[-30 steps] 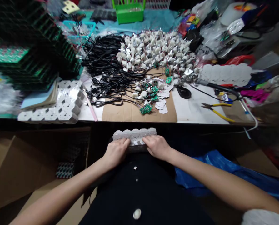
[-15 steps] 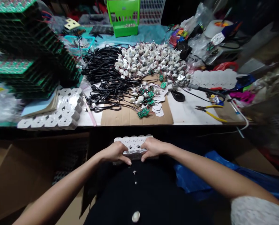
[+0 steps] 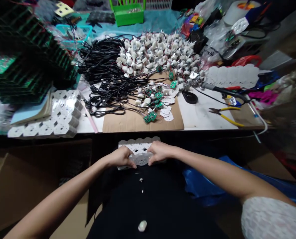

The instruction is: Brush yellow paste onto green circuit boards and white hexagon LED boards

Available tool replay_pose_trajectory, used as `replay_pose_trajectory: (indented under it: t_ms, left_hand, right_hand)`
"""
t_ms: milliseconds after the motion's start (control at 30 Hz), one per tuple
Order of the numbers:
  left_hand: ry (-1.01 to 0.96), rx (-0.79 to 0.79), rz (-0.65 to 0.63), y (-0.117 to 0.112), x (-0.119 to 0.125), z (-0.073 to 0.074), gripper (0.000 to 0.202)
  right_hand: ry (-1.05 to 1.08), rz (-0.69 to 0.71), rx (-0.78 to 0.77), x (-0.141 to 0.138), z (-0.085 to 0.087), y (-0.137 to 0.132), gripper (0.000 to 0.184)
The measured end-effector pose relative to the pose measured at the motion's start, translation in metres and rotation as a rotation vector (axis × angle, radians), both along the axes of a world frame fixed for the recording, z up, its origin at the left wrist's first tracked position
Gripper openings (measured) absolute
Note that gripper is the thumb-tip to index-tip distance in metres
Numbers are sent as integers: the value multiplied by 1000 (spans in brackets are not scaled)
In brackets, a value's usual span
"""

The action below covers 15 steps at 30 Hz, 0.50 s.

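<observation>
A white scalloped circuit-board panel [image 3: 138,146] with dark diamond-shaped holes is held over my lap, just in front of the table edge. My left hand [image 3: 123,156] grips its left part, thumb on the near side. Gripping the right part is my right hand [image 3: 160,152], its thumb also toward me. Between the thumbs, the near strip of the panel leans down and shows its face. Fingers under the panel are hidden, and I cannot tell how many layers are there. On the table ahead, small green circuit boards [image 3: 150,117] with wires lie on a cardboard sheet [image 3: 128,123].
Black cables [image 3: 100,63] and a heap of white parts [image 3: 157,53] cover the table's middle. Green board stacks [image 3: 26,76] rise at left, beside more white panels [image 3: 63,116]. Yellow-handled cutters [image 3: 227,114] and a soldering iron [image 3: 219,89] lie right. A blue bag [image 3: 200,186] hangs below.
The panel's near strip has tilted further, so more of its face shows between my thumbs. Both hands keep their grip. The camera view has shifted slightly.
</observation>
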<state>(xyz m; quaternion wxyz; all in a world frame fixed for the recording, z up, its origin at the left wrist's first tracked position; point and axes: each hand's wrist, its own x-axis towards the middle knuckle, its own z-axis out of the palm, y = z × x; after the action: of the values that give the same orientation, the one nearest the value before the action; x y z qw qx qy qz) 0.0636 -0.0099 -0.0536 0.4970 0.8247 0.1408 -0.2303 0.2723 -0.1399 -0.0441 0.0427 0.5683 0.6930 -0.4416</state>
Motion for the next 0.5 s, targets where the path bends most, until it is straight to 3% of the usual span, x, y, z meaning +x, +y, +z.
replay_pose_trajectory:
  t_ms: [167,267,333,433,500]
  left_hand:
    - [-92,448,-103,-8,-4,-1,34]
    - [-125,558,-98,-13,-8,-2,26]
    - [-120,460,-102,-12,-8,0,27]
    - [-7,115,-166,-7,-5,5,35]
    - [52,62,-206,-5,-2,5,37]
  right_hand:
    - [-198,42,212,-6,3,-7,28]
    - [-221,34,248,-9,2,-12,21]
    - [-181,34,215,-8,4,-13,23]
    - [-14,73,13,-5,6,-9,36]
    - [25,100,-44,-3,5,-4,41]
